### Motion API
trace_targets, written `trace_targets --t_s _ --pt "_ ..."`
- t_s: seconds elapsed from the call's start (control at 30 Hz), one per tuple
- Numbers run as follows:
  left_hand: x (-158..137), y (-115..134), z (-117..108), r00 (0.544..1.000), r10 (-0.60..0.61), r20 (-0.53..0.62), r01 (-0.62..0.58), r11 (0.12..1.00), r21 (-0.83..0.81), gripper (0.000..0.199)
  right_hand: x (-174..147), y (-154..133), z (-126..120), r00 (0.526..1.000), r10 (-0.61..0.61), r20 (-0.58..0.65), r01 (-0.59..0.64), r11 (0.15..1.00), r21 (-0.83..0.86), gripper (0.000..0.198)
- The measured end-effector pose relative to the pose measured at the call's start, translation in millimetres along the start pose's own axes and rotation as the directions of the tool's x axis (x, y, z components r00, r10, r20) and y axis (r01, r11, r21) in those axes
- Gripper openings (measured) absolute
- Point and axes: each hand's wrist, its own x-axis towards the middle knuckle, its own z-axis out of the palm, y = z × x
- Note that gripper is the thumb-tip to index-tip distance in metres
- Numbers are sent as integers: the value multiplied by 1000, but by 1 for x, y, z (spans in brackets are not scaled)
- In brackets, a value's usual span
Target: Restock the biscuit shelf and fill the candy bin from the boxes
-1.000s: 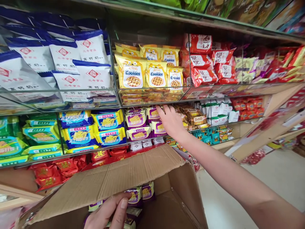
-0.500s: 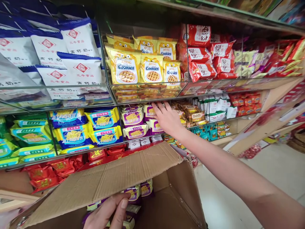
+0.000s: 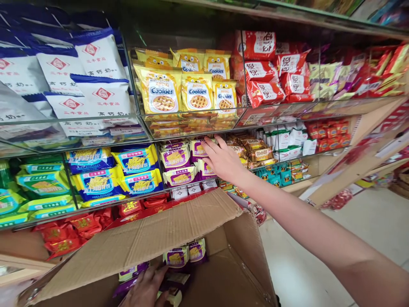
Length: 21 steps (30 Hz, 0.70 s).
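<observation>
My right hand point(image 3: 223, 160) reaches into the lower shelf, its fingers stretched over the purple-and-cream soda biscuit packets point(image 3: 175, 158) stacked there. The fingertips rest against the upper right packet, just under the glass shelf above. Inside the open cardboard box point(image 3: 249, 238) is my left hand point(image 3: 147, 285), low in the view, with thumb and fingers apart. It is among loose purple biscuit packets point(image 3: 176, 257) of the same kind, touching or just over them. The frame's lower edge cuts off part of this hand.
A box flap point(image 3: 143, 232) slants up before the shelves. Blue-and-yellow biscuit packets point(image 3: 99, 184) lie left of the purple ones, brown packets point(image 3: 255, 149) right. Yellow cookie bags point(image 3: 162, 91) stand above, behind a glass front. Red packets point(image 3: 64, 245) sit below.
My left hand has moved down among the packets in the box, its thumb and fingers no longer raised together. My right hand stays at the shelf stack, shifted slightly.
</observation>
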Motion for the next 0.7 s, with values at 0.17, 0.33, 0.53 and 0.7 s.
trace_targets --t_s 0.17,0.33,0.53,0.7 --pt "10 7 7 997 -76 24 74 994 80 62 10 3 3 995 -95 5 95 995 25 49" --pt "17 9 5 999 -26 39 20 987 157 57 19 13 6 981 -176 79 168 981 99 50" --pt "12 10 4 989 -149 -11 146 955 259 43 2 12 -2 986 -166 -12 166 979 119 33" --pt "11 -10 2 998 -66 -1 65 985 159 39 -30 5 -15 972 -141 -190 180 961 211 22"
